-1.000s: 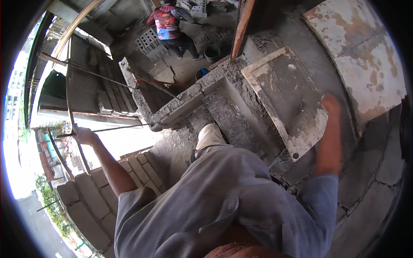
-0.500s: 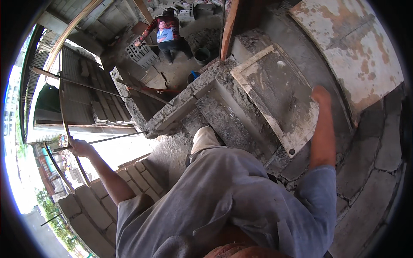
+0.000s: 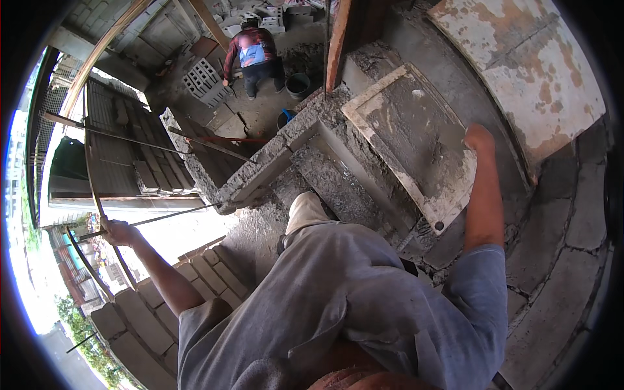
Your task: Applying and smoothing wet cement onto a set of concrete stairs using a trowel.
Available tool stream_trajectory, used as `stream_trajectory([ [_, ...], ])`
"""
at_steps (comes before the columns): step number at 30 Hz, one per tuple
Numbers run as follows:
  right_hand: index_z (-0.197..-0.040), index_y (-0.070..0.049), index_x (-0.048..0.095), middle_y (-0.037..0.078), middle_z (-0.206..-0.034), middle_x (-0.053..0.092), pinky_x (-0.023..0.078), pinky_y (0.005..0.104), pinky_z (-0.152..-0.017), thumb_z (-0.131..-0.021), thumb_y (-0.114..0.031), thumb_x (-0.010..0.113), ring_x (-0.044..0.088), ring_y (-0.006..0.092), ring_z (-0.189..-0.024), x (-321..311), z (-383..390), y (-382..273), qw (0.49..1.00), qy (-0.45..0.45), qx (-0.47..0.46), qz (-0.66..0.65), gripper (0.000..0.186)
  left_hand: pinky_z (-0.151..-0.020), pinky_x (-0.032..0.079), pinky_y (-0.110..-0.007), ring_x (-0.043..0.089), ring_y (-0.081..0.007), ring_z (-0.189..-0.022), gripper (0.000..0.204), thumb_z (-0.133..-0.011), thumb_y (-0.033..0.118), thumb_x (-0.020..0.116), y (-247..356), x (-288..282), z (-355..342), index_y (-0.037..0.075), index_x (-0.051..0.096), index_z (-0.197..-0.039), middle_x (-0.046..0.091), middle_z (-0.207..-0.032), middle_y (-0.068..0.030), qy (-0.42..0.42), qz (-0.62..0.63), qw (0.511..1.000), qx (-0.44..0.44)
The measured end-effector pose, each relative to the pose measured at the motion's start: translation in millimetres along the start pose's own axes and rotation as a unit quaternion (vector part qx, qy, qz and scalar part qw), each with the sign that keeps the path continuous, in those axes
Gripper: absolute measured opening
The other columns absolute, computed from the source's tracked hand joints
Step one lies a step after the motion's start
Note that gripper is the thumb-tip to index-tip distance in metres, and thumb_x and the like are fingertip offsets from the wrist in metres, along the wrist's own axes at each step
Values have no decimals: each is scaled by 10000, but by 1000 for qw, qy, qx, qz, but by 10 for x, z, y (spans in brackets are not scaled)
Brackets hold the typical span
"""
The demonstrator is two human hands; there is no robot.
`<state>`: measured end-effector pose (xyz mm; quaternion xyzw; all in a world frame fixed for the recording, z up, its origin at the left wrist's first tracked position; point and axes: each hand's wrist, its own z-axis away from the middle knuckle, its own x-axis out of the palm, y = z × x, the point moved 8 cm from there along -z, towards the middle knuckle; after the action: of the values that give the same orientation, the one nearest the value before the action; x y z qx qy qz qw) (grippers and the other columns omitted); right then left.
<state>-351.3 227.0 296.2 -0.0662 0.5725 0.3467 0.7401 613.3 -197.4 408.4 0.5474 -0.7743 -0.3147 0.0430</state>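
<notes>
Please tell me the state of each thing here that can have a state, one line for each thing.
left hand: closed around a thin steel bar
right hand: pressed on the mortar board
mortar board: lying tilted, coated with grey mortar
block wall: unfinished, top open
dark bucket: upright on the floor below

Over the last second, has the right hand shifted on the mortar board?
No. The right hand stays at the same edge of the mortar board, close to the patchy wall; only the camera view moved.
</notes>
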Motion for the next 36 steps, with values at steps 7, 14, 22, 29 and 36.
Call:
stream_trajectory([
  [7,-961,0,664,224,-1074,610,478,444,-854,-757,-116,533,590,366,-1026,-10,6,8,1000,24,-8,-14,268,-566,504,-335,605,-205,-632,206,-897,192,549,-301,119,58,29,674,-881,641,-818,-142,11,4,997,-73],
  [14,-1179,-71,586,177,-1244,554,439,453,-944,-840,-264,486,538,349,-1143,20,-74,-32,999,-23,14,45,402,-518,537,-298,631,-200,-646,199,-816,69,566,-300,289,17,59,648,-997,588,-838,-153,-40,-356,920,158],
  [22,-1190,-9,527,241,-1218,543,438,465,-930,-808,-192,545,525,403,-1125,56,-283,-149,999,-5,-25,41,424,-431,382,-253,473,-100,-497,214,-886,172,543,-281,33,-54,-19,586,-971,537,-669,-16,0,85,996,9],
  [29,-1144,-20,576,211,-1197,570,456,443,-916,-783,-218,611,548,367,-1113,186,-490,115,998,-18,-3,61,413,-411,289,-253,385,-75,-462,214,-847,219,592,-378,120,84,11,542,-861,393,-550,27,-27,324,912,-249],
  [36,-1124,1,578,224,-1191,567,458,438,-906,-772,-178,600,547,375,-1104,400,-535,358,998,-33,-14,45,395,-435,324,-268,417,-116,-497,283,-820,245,558,-12,60,117,-29,557,-892,454,-635,-22,27,171,959,-224],
])
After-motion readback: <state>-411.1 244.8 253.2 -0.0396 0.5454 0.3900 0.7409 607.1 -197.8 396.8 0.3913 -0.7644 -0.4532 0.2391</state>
